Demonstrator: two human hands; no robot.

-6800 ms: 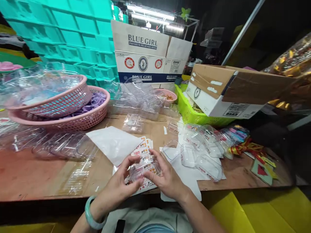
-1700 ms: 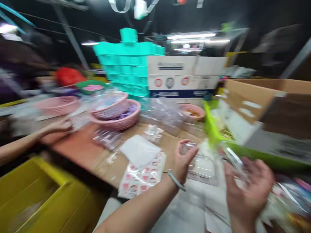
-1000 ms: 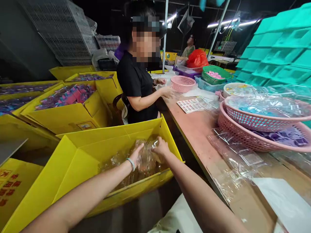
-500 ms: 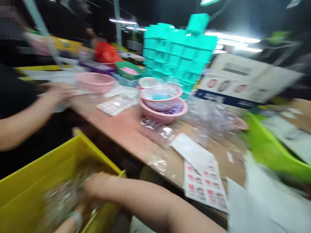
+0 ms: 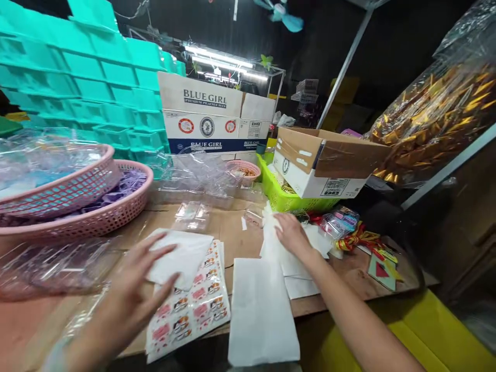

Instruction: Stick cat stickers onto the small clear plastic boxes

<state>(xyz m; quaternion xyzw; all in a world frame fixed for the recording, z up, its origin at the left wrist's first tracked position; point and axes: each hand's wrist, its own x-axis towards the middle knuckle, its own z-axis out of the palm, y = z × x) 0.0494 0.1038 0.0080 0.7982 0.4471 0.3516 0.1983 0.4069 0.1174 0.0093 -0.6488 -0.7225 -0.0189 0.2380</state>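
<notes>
Sticker sheets point(image 5: 207, 302) on table point(image 5: 236, 232), one hand either side

Glossy white sheets, slightly fanned, at near table edge; rows of pink and orange-black cartoon prints. Plain white sheet point(image 5: 184, 253) covers upper-left part. Left hand point(image 5: 132, 289) blurred, at their left, fingers spread apart. Right hand point(image 5: 291, 235) at white papers point(image 5: 258, 310), right of stickers; can't tell if fingers grip. One paper overhangs edge.
</notes>
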